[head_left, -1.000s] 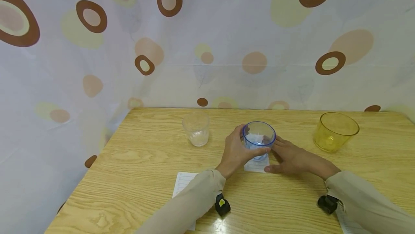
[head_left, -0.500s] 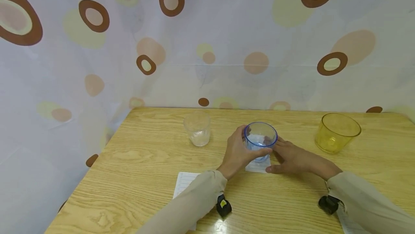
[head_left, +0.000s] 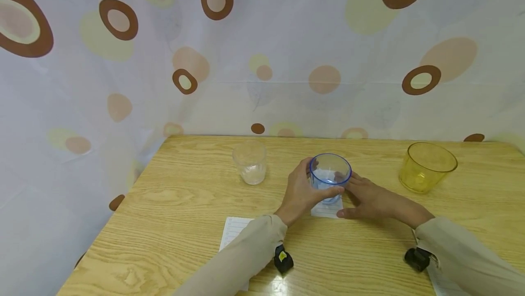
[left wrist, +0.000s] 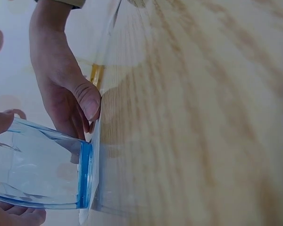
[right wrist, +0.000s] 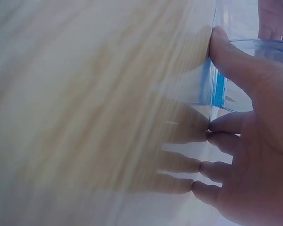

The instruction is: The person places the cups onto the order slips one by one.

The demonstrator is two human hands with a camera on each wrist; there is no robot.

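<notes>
A blue-tinted clear cup (head_left: 330,178) stands upright over a small lined paper slip (head_left: 326,211). My left hand (head_left: 301,191) holds the cup from the left, thumb across its near side and fingers round the far side. In the left wrist view the cup (left wrist: 37,162) has a thick blue base close to the paper. My right hand (head_left: 371,199) lies just right of the cup with fingers spread. Seen from the right wrist, the fingertips of the right hand (right wrist: 266,141) rest on the tabletop, the thumb near the paper's edge; whether they press the paper is unclear.
A colourless cup (head_left: 251,164) stands to the left, a yellow cup (head_left: 426,168) to the right. Another lined paper (head_left: 234,231) lies partly under the left forearm, and a further sheet (head_left: 442,283) beside the right sleeve. Patterned cloth (head_left: 287,59) hangs behind the wooden table (head_left: 176,209).
The whole head view has shifted very slightly. Both hands and the blue cup keep their places relative to each other and to the paper.
</notes>
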